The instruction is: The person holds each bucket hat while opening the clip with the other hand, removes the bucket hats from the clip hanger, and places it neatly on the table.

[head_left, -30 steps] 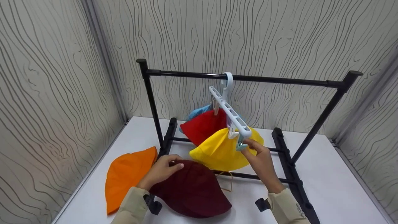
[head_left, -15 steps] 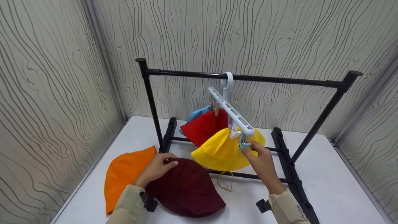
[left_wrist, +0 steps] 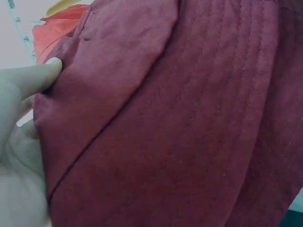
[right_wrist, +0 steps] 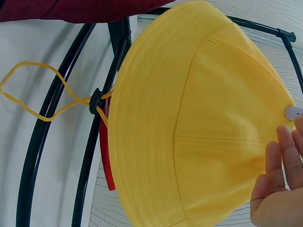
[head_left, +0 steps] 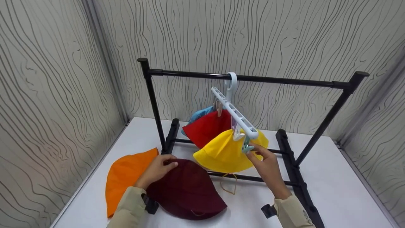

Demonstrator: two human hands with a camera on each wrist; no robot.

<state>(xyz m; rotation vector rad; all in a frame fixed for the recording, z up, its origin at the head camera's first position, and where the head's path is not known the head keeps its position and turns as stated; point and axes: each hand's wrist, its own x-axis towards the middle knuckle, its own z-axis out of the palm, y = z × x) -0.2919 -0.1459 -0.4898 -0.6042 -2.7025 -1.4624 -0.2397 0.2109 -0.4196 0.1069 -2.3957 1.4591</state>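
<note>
fingers of our left hand are clamped on the upper left edge of the maroon hat, thumb over its near face; the hat spreads below and right of them, and we cannot tell whether its lower brim touches the bench. the thumb and fingers of our right hand pinch the green clip at the near end of the hanger, which hooks over the black rack. just left of those fingers the yellow hat hangs by a white clip, its cord dangling lower; the red hat and the blue hat show farther behind. the orange hat lies left of our left fingers, its right edge running close beside them. for moving, we have a gap below the right fingers, beyond the maroon hat's right edge; between its top edge and the yellow brim, room is narrow.
</note>
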